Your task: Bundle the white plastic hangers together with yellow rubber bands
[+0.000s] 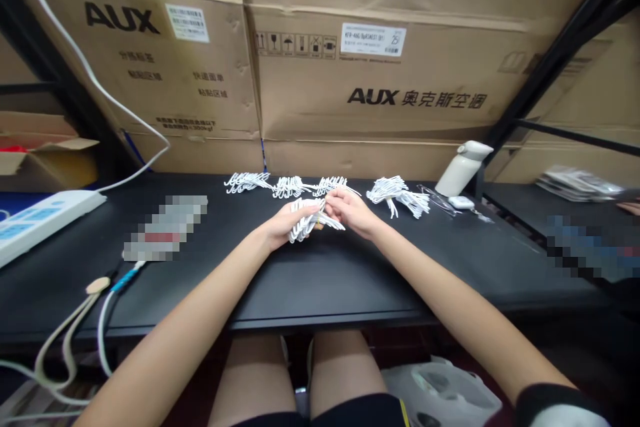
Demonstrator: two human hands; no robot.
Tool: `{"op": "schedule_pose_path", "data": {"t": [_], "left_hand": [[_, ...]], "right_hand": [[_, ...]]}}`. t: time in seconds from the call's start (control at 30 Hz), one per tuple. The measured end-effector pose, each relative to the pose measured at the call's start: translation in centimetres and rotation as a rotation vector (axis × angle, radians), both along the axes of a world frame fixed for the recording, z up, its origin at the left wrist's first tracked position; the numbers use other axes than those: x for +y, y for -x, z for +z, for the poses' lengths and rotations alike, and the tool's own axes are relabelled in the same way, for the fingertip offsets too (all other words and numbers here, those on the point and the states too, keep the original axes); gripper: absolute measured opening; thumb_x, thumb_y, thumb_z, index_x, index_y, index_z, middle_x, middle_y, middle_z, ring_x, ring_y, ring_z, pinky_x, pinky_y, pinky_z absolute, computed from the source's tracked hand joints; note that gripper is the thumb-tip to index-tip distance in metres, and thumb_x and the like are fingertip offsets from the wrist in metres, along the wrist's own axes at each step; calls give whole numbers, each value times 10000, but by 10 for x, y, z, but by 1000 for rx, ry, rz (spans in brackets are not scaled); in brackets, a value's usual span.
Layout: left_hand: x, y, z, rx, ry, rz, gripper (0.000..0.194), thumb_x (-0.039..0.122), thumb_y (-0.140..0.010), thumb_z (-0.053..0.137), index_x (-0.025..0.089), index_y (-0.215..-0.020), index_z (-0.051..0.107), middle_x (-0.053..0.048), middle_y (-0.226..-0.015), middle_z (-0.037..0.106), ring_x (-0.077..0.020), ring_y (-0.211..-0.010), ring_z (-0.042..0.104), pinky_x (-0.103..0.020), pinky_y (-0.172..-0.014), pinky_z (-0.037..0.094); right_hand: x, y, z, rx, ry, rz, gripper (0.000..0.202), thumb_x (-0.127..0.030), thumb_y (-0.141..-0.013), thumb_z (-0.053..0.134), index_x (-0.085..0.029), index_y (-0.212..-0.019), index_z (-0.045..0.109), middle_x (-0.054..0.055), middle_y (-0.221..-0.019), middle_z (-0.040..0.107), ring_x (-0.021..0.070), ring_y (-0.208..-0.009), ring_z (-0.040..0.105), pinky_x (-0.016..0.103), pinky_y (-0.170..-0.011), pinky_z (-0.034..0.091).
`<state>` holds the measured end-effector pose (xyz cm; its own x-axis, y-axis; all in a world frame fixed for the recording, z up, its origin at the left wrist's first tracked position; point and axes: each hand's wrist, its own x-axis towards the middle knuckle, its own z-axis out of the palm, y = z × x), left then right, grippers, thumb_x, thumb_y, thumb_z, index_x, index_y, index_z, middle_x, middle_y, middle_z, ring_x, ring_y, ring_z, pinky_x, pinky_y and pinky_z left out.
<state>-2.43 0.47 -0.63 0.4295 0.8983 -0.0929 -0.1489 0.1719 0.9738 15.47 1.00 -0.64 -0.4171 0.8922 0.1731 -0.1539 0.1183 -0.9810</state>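
My left hand (280, 225) is closed round a bundle of thin white hooks (301, 223), held just above the black table. Their curved ends point down and left; the straight ends fan out to the right. My right hand (347, 210) touches the right side of this bundle with its fingertips pinched together. Whatever lies between those fingertips is too small to make out. Behind my hands several more bunches lie in a row: one of white hooks (247, 181) at the left, a second of hooks (289, 187) beside it, and a loose pile of white pieces (397, 195) at the right.
Large cardboard boxes (370, 120) stand along the back of the black table (320, 293). A white bottle (463, 167), a small white case (461, 203) and glasses (435, 199) are at the right. A power strip (45, 217), a blurred-out phone-shaped object (165, 228) and cables occupy the left.
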Motion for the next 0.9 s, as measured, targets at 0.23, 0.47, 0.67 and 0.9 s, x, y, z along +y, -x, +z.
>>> {"op": "schedule_pose_path", "data": {"t": [0.23, 0.47, 0.67, 0.9], "left_hand": [[-4, 0, 6, -108, -20, -21, 347, 291, -649, 793, 112, -933, 707, -125, -891, 731, -164, -613, 676, -187, -441, 494], [2, 0, 0, -141, -77, 30, 369, 243, -671, 783, 125, -993, 647, -92, -905, 724, -170, -710, 694, -255, -649, 577], [3, 1, -4, -137, -141, 50, 372, 250, -676, 785, 136, -996, 636, -92, -951, 709, -179, -799, 685, -272, -689, 583], [-1, -1, 0, -123, -190, -4, 379, 275, -697, 769, 133, -1026, 647, -95, -942, 703, -180, -799, 679, -267, -682, 578]], "right_hand": [[-5, -7, 14, 228, 251, 52, 216, -314, -842, 570, -202, -673, 493, 5, -650, 566, 144, -688, 584, 282, -617, 512], [-3, -5, 7, 294, 194, 5, 213, -336, -901, 458, -205, -902, 626, 61, -1214, 639, 165, -1000, 634, 355, -880, 535], [-9, 3, 3, 166, -54, -201, 219, -273, -766, 643, -212, -973, 685, 57, -1204, 656, 191, -983, 666, 294, -717, 564], [-23, 13, 3, 79, -360, -472, 228, -320, -717, 720, -198, -910, 717, 64, -1051, 722, 240, -937, 690, 300, -609, 577]]}}
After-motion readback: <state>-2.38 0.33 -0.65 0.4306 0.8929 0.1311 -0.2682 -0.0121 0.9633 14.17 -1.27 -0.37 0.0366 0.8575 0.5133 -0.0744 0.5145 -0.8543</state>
